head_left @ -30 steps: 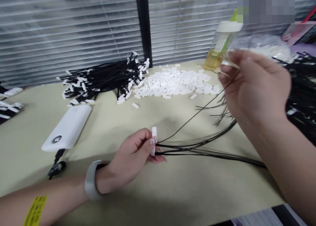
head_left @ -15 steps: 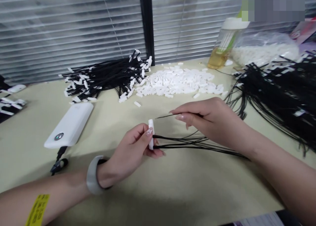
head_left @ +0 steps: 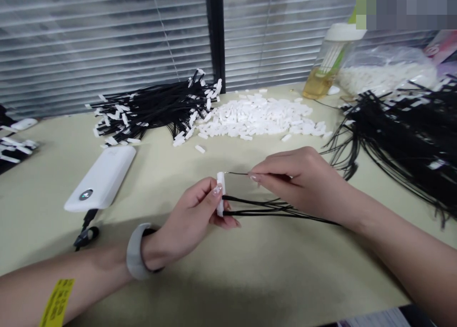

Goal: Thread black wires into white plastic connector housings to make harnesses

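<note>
Between thumb and fingers, my left hand [head_left: 202,205] pinches a white connector housing [head_left: 220,177], held upright above the table. Several black wires [head_left: 257,213] run out of the housing's lower part to the right and pass below my right hand [head_left: 296,177]. That hand is closed on a single thin black wire [head_left: 238,173], pointing left. The wire's metal-tipped end is at the housing's upper right side; whether it has entered a slot, I cannot tell.
Loose white housings [head_left: 260,117] lie heaped at the back. Left of them is a bundle of wired connectors [head_left: 153,105], and a white power bank [head_left: 102,177] lies nearer. On the right are a large pile of black wires [head_left: 403,136], a drink bottle [head_left: 326,63] and a plastic bag [head_left: 389,72].
My right hand has moved slightly down, bringing the wire's tip left and up to the housing's top. My left hand keeps its grip on the housing.
</note>
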`<move>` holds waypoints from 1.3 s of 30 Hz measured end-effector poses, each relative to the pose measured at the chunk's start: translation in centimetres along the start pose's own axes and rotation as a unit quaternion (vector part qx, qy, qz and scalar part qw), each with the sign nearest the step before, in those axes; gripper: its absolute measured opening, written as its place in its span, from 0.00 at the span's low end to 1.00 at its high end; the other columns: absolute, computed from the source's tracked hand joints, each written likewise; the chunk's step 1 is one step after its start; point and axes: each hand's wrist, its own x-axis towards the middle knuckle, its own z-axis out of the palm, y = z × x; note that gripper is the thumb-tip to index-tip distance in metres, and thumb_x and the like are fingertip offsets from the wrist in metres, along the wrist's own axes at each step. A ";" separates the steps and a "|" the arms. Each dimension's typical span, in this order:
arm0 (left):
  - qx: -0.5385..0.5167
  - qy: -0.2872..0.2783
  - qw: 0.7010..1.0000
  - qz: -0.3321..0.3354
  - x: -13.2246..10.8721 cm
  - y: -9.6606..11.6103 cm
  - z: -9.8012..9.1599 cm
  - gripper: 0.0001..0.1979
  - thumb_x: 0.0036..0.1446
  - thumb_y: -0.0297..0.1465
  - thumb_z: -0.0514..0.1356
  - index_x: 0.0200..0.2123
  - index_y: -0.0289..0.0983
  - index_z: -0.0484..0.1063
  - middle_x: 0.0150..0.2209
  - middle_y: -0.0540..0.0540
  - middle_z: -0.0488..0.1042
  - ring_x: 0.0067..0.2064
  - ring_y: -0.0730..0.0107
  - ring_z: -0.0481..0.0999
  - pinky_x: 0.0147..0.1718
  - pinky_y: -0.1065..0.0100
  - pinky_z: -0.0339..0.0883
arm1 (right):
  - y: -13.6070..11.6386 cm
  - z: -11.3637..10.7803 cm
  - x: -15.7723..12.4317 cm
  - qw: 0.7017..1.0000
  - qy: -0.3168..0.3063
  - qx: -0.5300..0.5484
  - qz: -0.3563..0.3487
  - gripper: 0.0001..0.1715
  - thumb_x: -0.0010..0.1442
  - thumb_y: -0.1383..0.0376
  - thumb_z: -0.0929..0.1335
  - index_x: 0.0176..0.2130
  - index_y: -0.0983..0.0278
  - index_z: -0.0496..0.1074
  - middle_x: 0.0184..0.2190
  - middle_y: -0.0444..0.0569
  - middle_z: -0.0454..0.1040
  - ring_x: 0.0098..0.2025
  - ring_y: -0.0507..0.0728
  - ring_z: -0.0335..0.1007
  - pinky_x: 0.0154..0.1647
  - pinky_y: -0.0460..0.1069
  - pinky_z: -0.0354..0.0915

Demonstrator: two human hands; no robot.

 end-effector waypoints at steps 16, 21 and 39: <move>0.023 -0.006 1.000 -0.002 0.0 -0.1 -0.1 0.11 0.59 0.36 0.51 0.27 0.36 0.60 0.25 0.54 0.65 0.25 0.76 0.74 0.29 0.70 0.68 | 0.1 0.2 0.0 0.999 -0.002 -0.002 -0.035 0.10 0.57 0.70 0.62 0.29 0.65 0.70 0.20 0.41 0.67 0.22 0.45 0.57 0.25 0.42 0.52; 0.060 0.007 0.998 0.002 0.0 0.0 0.2 0.11 0.58 0.37 0.51 0.27 0.36 0.61 0.26 0.54 0.66 0.26 0.76 0.75 0.29 0.71 0.68 | 0.0 0.2 0.0 0.999 -0.020 0.031 0.008 0.16 0.58 0.66 0.60 0.21 0.66 0.65 0.15 0.40 0.57 0.20 0.46 0.47 0.20 0.43 0.48; 0.160 0.024 0.987 0.014 -0.4 -0.1 0.7 0.10 0.58 0.36 0.50 0.28 0.37 0.61 0.27 0.54 0.65 0.26 0.75 0.76 0.26 0.73 0.69 | -0.5 1.1 0.1 0.990 -0.054 0.091 0.089 0.17 0.58 0.64 0.61 0.20 0.67 0.65 0.16 0.40 0.59 0.20 0.45 0.51 0.21 0.42 0.49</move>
